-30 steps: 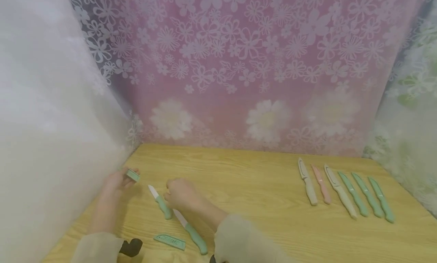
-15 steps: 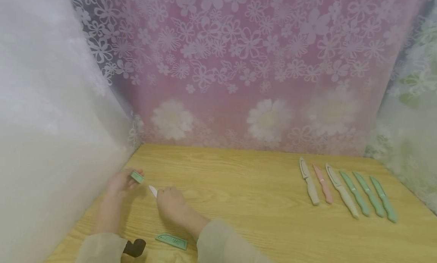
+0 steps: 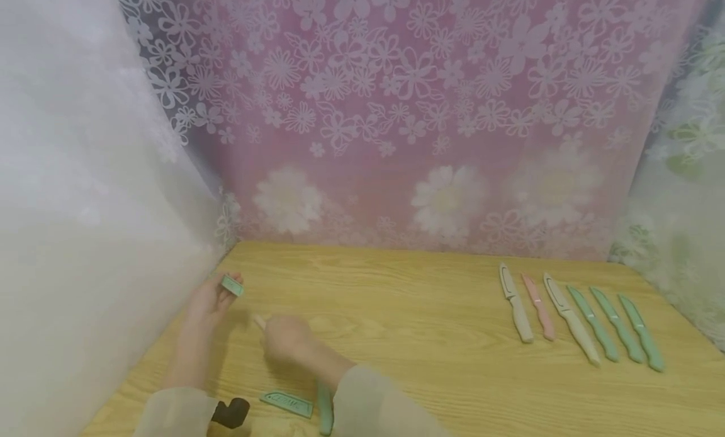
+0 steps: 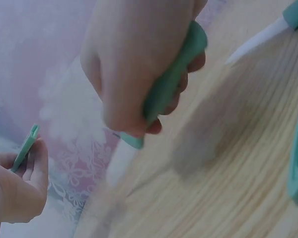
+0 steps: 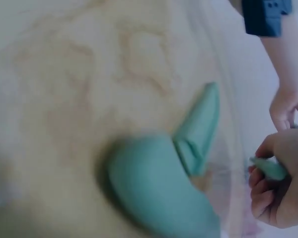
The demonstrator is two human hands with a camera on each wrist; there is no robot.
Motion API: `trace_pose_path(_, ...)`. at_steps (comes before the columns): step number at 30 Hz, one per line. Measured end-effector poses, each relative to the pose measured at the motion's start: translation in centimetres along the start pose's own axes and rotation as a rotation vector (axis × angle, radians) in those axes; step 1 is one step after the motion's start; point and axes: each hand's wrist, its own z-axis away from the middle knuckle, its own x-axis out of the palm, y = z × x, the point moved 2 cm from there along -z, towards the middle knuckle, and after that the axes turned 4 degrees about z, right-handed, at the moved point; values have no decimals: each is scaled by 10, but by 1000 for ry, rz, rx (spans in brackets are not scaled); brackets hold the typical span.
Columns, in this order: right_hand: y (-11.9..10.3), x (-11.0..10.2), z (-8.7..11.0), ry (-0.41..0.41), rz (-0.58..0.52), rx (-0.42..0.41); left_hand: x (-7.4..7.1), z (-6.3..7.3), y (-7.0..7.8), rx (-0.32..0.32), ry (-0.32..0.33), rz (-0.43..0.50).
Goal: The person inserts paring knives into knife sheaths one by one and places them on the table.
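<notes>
In the head view my left hand [image 3: 211, 301], at the table's left side, holds a small green knife sheath [image 3: 232, 285] between thumb and fingers. My right hand [image 3: 287, 340] is just right of and nearer than it, fingers wrapped round the green handle [image 4: 170, 82] of a ceramic knife. Its white blade [image 4: 120, 161] points toward the left hand and is apart from the sheath. A second green knife [image 3: 325, 410] lies on the table, partly hidden under the right forearm. Beside it lies a green sheath [image 3: 287, 403] with raised lettering.
A row of sheathed knives lies at the right of the wooden table [image 3: 419, 342]: a cream knife [image 3: 517, 305], a pink knife [image 3: 539, 308], another cream knife [image 3: 572, 320] and several green ones. A white curtain [image 3: 102, 235] borders the left; a flowered pink curtain [image 3: 362, 172] hangs behind.
My right hand has closed round the handle of the farther green knife and lifted it from the table. My left hand has shifted slightly right with the sheath.
</notes>
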Motion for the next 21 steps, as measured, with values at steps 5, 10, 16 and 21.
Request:
trace_pose_path(5, 32, -14, 6, 86, -467, -15, 16, 2, 1, 52, -49, -29)
trace_pose_path(10, 71, -26, 18, 190, -687, 9, 32, 0, -4, 38, -71, 36)
trace_pose_path(16, 111, -39, 39, 231, -714, 75, 55, -1, -12, -7, -113, 124)
trace_pose_path(21, 134, -47, 61, 267, -710, 87, 71, -4, -22, -16, -158, 111)
